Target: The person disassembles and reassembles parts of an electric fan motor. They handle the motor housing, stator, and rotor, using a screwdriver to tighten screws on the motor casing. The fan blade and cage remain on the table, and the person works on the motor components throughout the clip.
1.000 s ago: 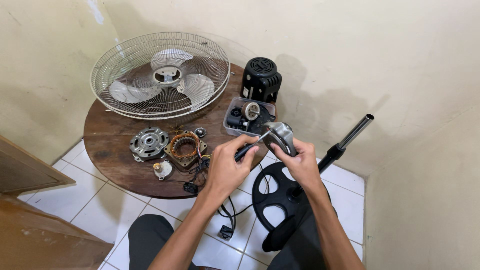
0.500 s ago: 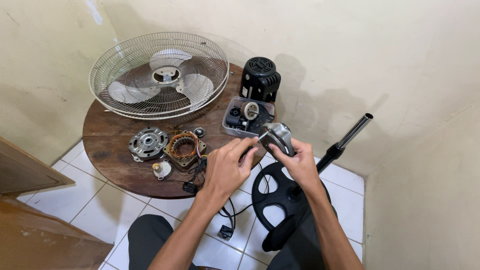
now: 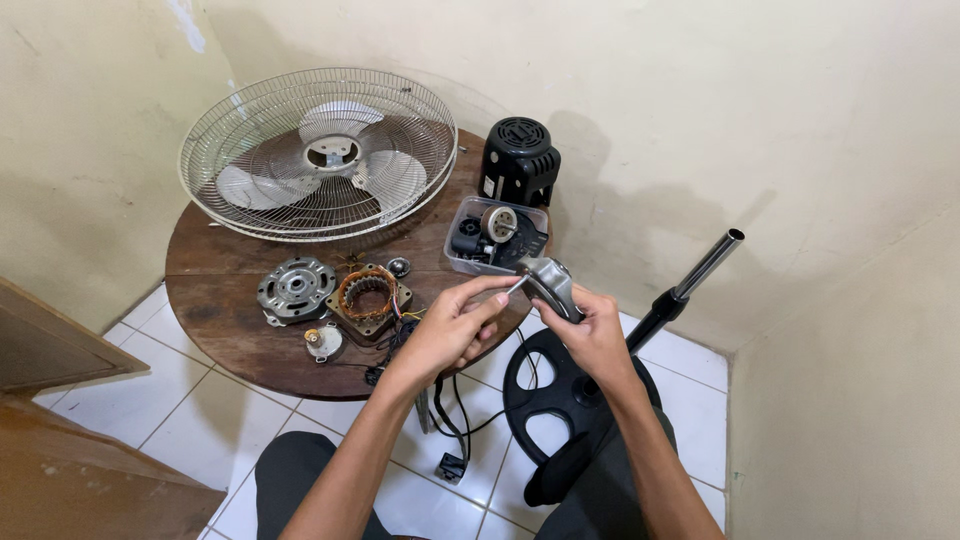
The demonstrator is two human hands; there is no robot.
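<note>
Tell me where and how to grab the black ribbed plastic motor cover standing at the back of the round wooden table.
Grip the black ribbed plastic motor cover around its upper sides, coming from above with fingers on left and right. It stands upright with its domed top free. The clear plastic parts tray crowds its front and the wall sits close behind, so a top approach looks easiest.

On the round table (image 3: 230,340) before me, the fan cage (image 3: 318,152) lies at the back, the motor cover (image 3: 519,160) to its right. The stator (image 3: 368,297) sits nearer me, the rotor housing (image 3: 295,290) left of it, the parts tray (image 3: 495,235) right.
</note>
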